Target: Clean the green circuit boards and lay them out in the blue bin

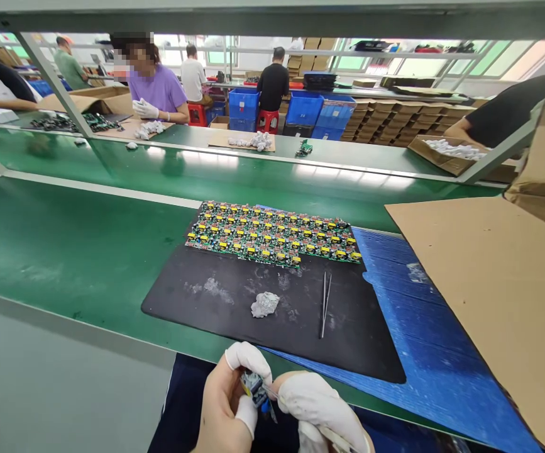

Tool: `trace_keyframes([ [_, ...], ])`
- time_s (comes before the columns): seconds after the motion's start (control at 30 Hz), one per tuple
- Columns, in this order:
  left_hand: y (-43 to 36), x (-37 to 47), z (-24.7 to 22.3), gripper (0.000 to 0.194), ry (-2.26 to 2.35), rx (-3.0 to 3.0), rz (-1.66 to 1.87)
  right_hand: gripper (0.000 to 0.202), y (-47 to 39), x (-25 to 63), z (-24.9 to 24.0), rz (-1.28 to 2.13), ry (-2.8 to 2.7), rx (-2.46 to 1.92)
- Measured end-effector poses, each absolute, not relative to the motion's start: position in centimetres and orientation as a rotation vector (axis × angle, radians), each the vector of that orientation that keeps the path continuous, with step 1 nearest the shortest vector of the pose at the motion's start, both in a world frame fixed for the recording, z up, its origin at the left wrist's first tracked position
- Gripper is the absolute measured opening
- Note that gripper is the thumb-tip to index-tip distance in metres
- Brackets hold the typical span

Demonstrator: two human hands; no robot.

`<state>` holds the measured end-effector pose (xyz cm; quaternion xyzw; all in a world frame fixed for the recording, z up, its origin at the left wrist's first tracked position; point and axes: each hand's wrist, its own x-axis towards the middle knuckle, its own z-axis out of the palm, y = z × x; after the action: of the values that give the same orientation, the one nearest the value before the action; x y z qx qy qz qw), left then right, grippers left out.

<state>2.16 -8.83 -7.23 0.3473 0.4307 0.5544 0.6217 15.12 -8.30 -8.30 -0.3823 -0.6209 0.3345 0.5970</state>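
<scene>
My left hand (227,402), with white covers on its thumb and a finger, grips a small circuit board (254,389) with grey, yellow and blue parts, just off the front edge of the bench. My right hand (322,402), its fingers also covered in white, is curled close beside it. A thin, pale strand or tip runs from its fingertips toward the board; what it belongs to is unclear. Beyond my hands, a lump of grey-white putty-like material (265,304) and metal tweezers (325,305) lie on a black mat (295,343).
Rows of circuit boards with yellow parts (265,233) cover the mat's far side. Blue sheeting (408,327) and a cardboard sheet (479,270) lie to the right. A metal shelf beam (272,19) crosses overhead. Several people work beyond the green conveyor (234,170).
</scene>
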Motion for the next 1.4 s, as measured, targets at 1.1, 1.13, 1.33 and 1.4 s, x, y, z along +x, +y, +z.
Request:
trace_keyframes([
  [1.1,-8.3,2.3,-7.1,0.028,0.998,0.752,1.248,0.028,-9.7,14.4,-7.7,0.770,-1.411,-0.948],
  [1.13,-8.3,2.3,-7.0,0.027,1.001,0.757,1.253,0.027,-9.7,14.4,-7.8,0.766,-1.414,-0.941],
  [1.33,-8.2,2.3,-6.7,0.029,1.040,0.732,1.270,0.021,-9.3,14.0,-8.2,0.704,-1.365,-0.906],
  [1.4,-8.2,2.3,-6.7,0.028,1.044,0.733,1.261,0.023,-9.4,13.6,-7.9,0.659,-1.329,-0.927],
])
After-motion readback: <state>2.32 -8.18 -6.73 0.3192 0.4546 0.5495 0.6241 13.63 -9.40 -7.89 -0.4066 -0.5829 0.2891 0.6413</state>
